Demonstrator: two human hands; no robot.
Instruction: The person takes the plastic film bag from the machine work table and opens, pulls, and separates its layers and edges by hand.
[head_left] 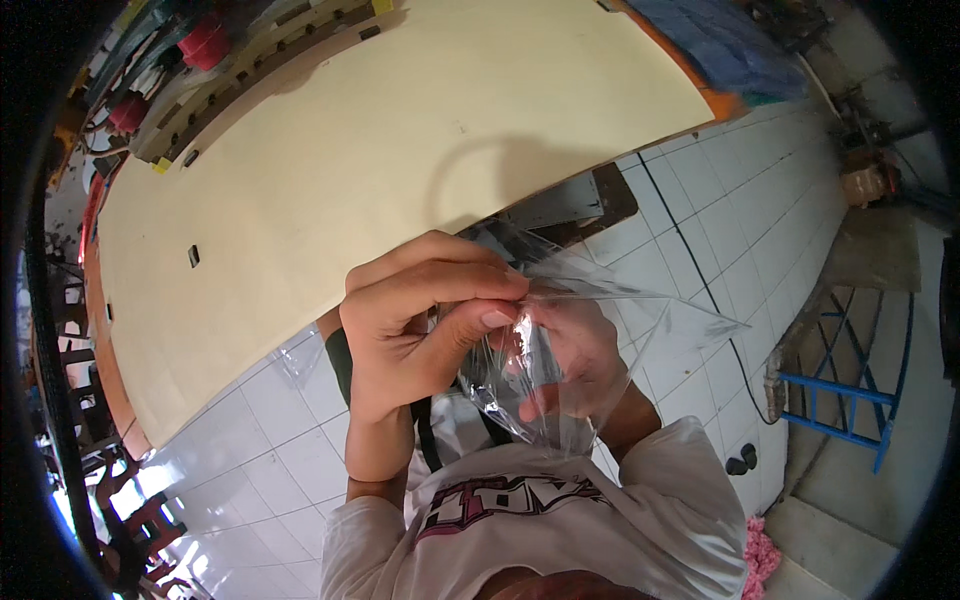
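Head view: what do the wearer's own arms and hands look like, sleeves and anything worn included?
The left sleeve and right sleeve are white and look plain, stopping short of the forearms. The left hand is ungloved, with no ring or watch visible. The right hand looks ungloved too, though glare hides finer detail.
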